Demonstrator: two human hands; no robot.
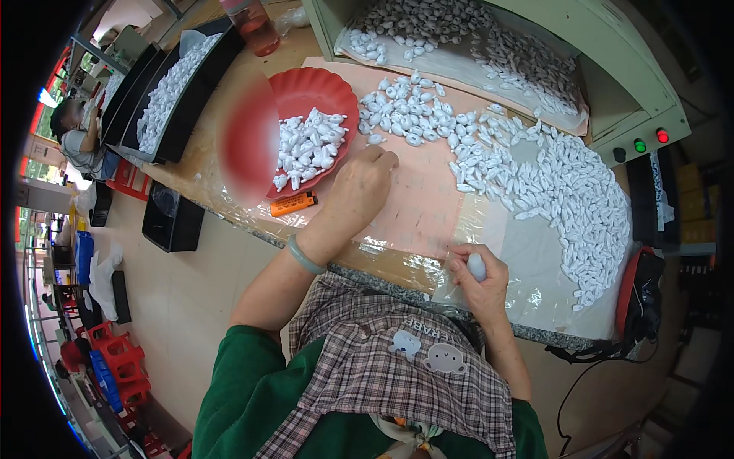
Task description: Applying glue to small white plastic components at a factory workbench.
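Note:
My left hand (362,188), with a pale bangle (304,256) on its wrist, is over the pink sheet (417,200) beside the red scalloped bowl (315,83). Its fingers are bent together; whatever they hold is hidden. White small plastic parts (312,144) are heaped in the bowl. Near the table's front edge, my right hand (483,287) is closed round a tool's pale grey rounded handle (476,266); the tool's working end cannot be made out. Ahead of both hands lie loose white rounded parts (413,115), and to the right spreads a pile of slimmer white parts (585,206).
An orange lighter (293,203) lies below the bowl. At the back, a pale green machine (634,76) with lit buttons holds more parts. Black trays (195,96) and a pink-lidded bottle (254,30) stand left. A red-and-black bag (641,294) sits right. Another person (80,141) sits far left.

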